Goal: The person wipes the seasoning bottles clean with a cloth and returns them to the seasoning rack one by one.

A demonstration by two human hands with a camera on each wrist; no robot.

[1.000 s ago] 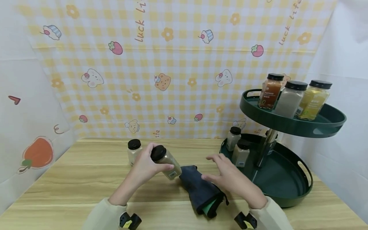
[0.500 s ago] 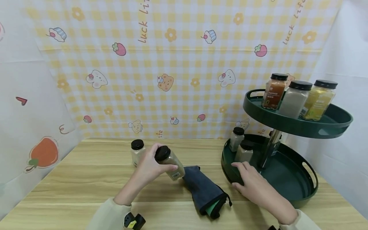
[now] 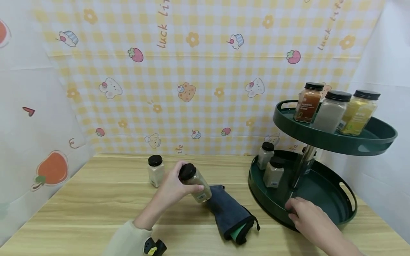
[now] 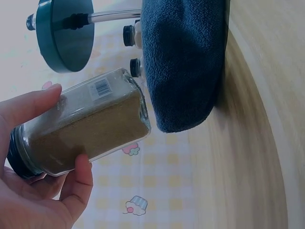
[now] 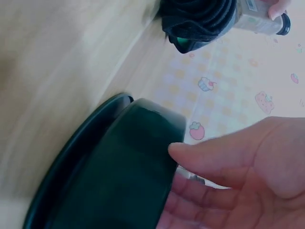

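My left hand (image 3: 173,188) grips a glass spice jar (image 3: 201,192) of brown powder near its black lid, thumb on one side and fingers on the other. The jar is tilted, its base toward a dark blue cloth (image 3: 229,213) on the table. In the left wrist view, the jar's barcode label (image 4: 101,88) faces the camera. My right hand (image 3: 315,222) pinches the near rim of the lower tray (image 3: 267,202) of a green two-tier rack. The right wrist view shows the thumb against the tray's outer wall (image 5: 138,143) and the fingers behind the rim.
Another black-lidded jar (image 3: 156,172) stands behind my left hand. Two small jars, the nearer one (image 3: 273,175) upright, sit on the lower tray's left side. The upper tray (image 3: 336,138) carries several jars, including a red-brown pepper jar (image 3: 308,105) and a yellow one (image 3: 358,113).
My right hand has moved right from over the cloth to the lower tray, and its fingers have closed on the rim. My left hand keeps hold of the spice jar.
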